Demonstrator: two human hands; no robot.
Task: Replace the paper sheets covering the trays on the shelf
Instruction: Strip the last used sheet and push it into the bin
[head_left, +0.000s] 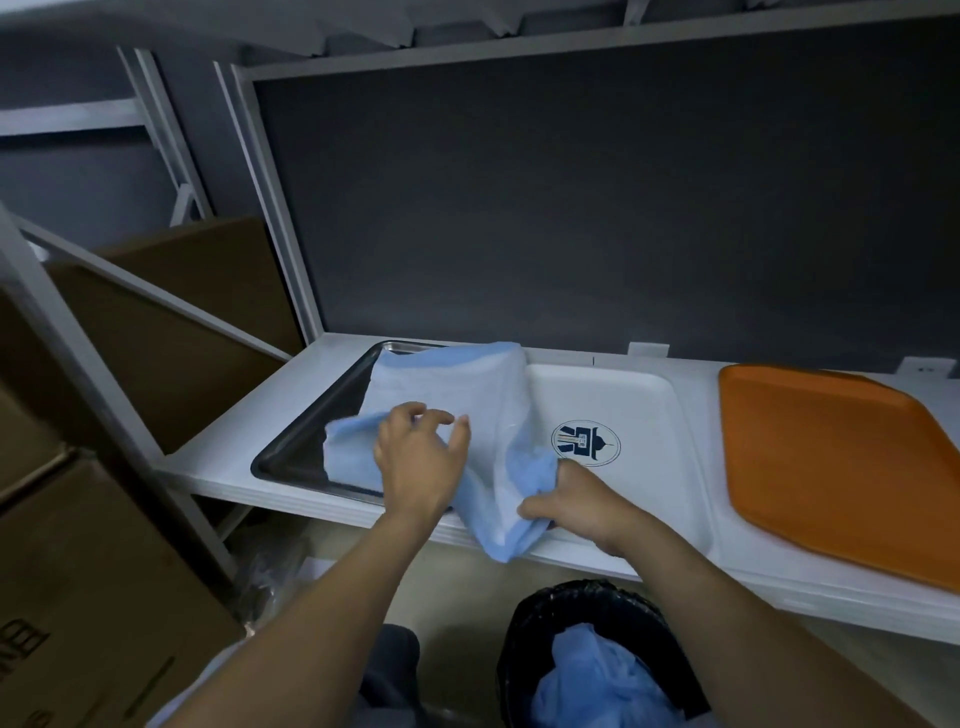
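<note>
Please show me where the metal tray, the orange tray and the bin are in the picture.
Metal tray (311, 441): head view, on its bare dark floor near the left rim.
Orange tray (831, 457): head view, on the middle of its flat floor.
Bin (582, 592): head view, on its black far rim.

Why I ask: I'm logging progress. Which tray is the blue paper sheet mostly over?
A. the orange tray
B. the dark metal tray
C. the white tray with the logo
B: the blue paper sheet lies over the dark metal tray, its near end gripped by the right hand.
</note>
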